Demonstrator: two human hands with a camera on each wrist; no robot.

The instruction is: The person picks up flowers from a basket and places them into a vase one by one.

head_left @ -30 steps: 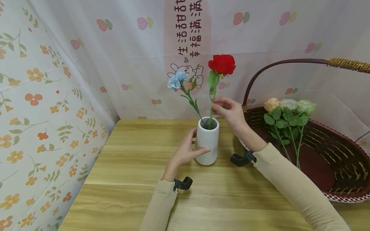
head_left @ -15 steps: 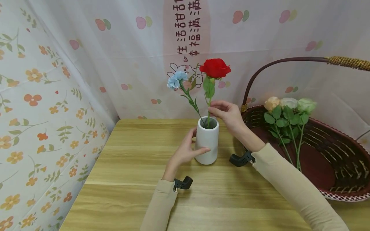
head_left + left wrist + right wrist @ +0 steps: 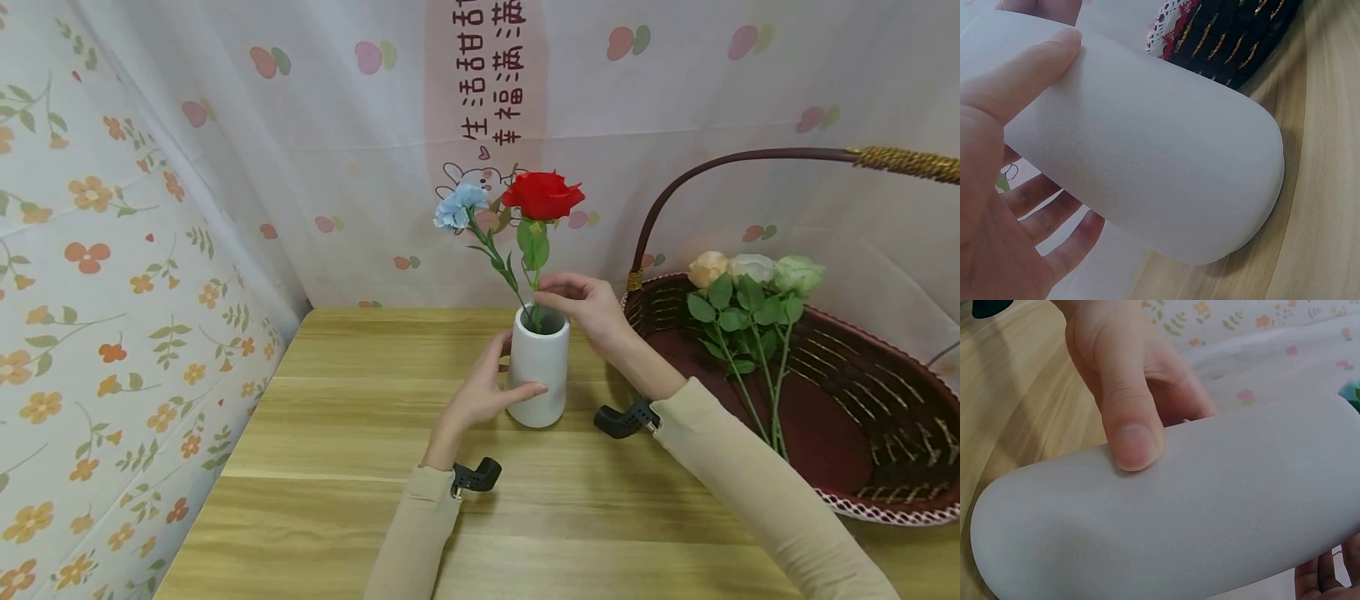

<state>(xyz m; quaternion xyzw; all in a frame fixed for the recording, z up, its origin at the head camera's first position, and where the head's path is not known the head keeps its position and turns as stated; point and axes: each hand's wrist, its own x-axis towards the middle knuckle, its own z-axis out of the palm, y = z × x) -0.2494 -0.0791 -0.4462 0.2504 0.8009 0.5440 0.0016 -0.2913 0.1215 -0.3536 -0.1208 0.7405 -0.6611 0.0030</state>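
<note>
On the right of the wooden desk (image 3: pixel 337 500), a dark wicker basket (image 3: pixel 885 417) with a tall arched handle is sitting, holding a bunch of pale roses (image 3: pixel 750 275) that are leaning against its rim. Behind it all, floral printed curtains (image 3: pixel 150 250) are hanging. Near the desk's middle, a white cylindrical vase (image 3: pixel 537 375) is standing upright, well left of the basket. The left hand (image 3: pixel 480 396) is wrapping round the vase's lower side, thumb across the front and fingers behind; the left wrist view is showing the thumb (image 3: pixel 1029 69) pressing on the wall, so this grip is clamped on the vase. The right hand (image 3: pixel 592 304) is hovering just over the vase mouth, fingertips pinching the green stem of a red rose (image 3: pixel 542 196), so that grip is clamped on the stem. The rose's stem is going down into the vase. A light blue carnation (image 3: pixel 459 207) is also standing in the vase, leaning left, bloom just beside the rose's.
</note>
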